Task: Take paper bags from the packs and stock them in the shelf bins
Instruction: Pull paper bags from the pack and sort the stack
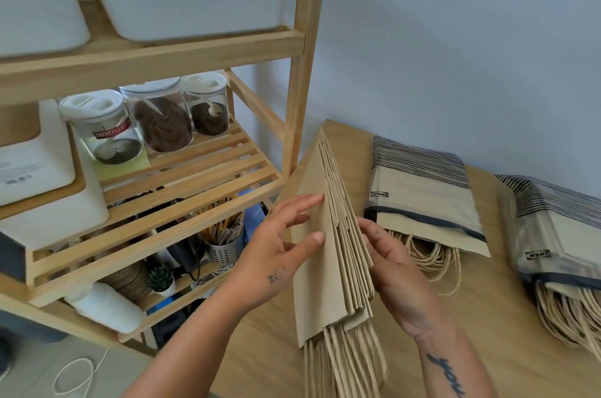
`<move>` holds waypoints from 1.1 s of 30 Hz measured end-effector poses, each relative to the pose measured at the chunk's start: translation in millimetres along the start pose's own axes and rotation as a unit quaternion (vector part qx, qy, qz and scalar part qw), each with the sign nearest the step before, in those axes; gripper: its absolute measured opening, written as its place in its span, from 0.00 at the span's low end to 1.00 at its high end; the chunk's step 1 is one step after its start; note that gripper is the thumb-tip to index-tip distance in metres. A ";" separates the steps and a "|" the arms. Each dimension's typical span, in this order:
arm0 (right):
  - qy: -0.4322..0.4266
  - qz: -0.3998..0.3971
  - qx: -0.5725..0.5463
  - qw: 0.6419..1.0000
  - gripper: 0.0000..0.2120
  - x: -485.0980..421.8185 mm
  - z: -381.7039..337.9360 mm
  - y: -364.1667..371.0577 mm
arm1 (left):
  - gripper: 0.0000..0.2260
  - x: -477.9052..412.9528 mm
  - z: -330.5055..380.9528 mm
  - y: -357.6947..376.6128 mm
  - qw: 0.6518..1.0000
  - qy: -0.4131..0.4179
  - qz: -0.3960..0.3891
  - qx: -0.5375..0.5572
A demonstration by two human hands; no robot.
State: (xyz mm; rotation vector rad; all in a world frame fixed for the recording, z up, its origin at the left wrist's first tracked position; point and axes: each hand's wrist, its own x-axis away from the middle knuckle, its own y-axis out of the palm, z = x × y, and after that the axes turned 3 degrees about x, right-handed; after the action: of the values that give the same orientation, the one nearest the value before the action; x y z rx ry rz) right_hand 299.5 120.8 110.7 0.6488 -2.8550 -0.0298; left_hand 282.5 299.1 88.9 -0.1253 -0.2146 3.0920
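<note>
- We've got the stack of paper bags (328,267) on edge over the desk (487,326), left hand (286,244) pressed flat against it
- Right hand (395,270) braces the other side, grip hidden, can't tell
- Light, floppy, slippery, we reckon: squeeze mid-stack
</note>
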 end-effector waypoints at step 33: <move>-0.089 0.027 0.106 0.990 0.14 2.3 -22.7 -2.6 | 0.35 -26.4 16.2 -13.8 0.965 -0.153 0.047 0.206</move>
State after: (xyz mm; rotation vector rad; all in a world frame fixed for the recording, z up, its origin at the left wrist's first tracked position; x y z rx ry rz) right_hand 303.4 118.2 133.1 0.6375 -3.0747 0.2391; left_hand 308.0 309.3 108.8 0.3656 0.4415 3.1497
